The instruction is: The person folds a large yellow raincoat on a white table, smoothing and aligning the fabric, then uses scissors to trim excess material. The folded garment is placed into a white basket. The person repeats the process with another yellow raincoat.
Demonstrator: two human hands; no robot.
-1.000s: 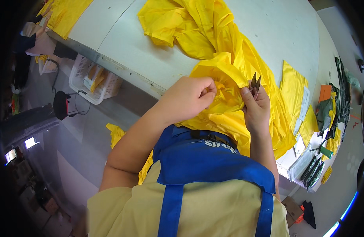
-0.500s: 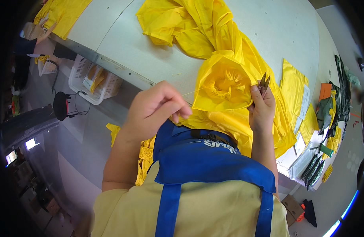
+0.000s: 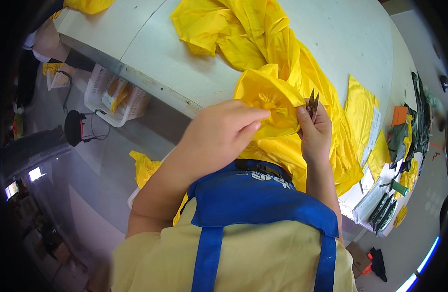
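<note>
A yellow garment (image 3: 306,73) of smooth, thin cloth trails across the table to my lap. Its near end forms a wide opening (image 3: 246,90) with gathered cloth inside. My right hand (image 3: 315,134) pinches the right edge of this opening and also holds a small pair of thread snips (image 3: 312,103), blades pointing up. My left hand (image 3: 226,134) is at the opening's left side, thumb and forefinger close together before the gathers. Whatever lies between those fingertips is too small to make out, and the other left fingers are hidden behind the hand.
The pale table (image 3: 151,63) has its edge running diagonally at left. Below it stand a white plastic basket (image 3: 131,104) and a black-and-red stool (image 3: 75,127). Flat yellow pieces (image 3: 357,104) lie at right. Part of another person (image 3: 48,41) shows at upper left.
My left hand has moved right and up, from beside the opening to in front of it. The thread earlier stretched towards it no longer shows. My right hand shifted slightly left with the cloth and snips.
</note>
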